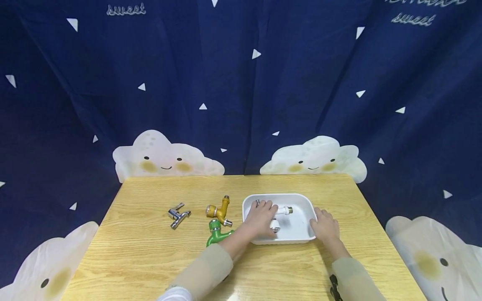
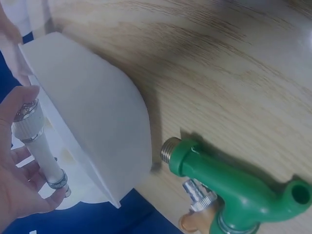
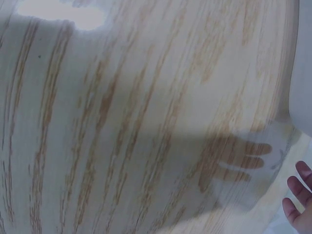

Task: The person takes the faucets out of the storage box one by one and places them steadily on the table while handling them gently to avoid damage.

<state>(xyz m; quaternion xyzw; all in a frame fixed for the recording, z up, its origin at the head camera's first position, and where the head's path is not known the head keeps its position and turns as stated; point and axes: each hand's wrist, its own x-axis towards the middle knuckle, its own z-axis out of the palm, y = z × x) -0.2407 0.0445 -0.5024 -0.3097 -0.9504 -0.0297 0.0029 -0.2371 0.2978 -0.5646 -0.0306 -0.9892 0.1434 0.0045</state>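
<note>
My left hand (image 1: 260,218) reaches into a white plastic basin (image 1: 301,228) and grips a white tap. In the left wrist view, the fingers and thumb curl around that white tap (image 2: 44,153), its knob near the top and its metal nozzle low down. The head view shows its brass-threaded end (image 1: 289,210) pointing right, with part of the body hidden under the hand. At the basin's right side, my right hand (image 1: 326,225) holds the rim, thumb over the inside. Its other fingertips (image 3: 291,209) appear spread beside the basin in the right wrist view.
Left of the basin lie a green tap (image 1: 216,236), partly behind the left forearm, and a yellow tap (image 1: 223,211). A chrome tap (image 1: 178,215) lies farther left on the wooden table (image 1: 139,251). A dark blue curtain (image 1: 233,83) hangs behind the table's far edge.
</note>
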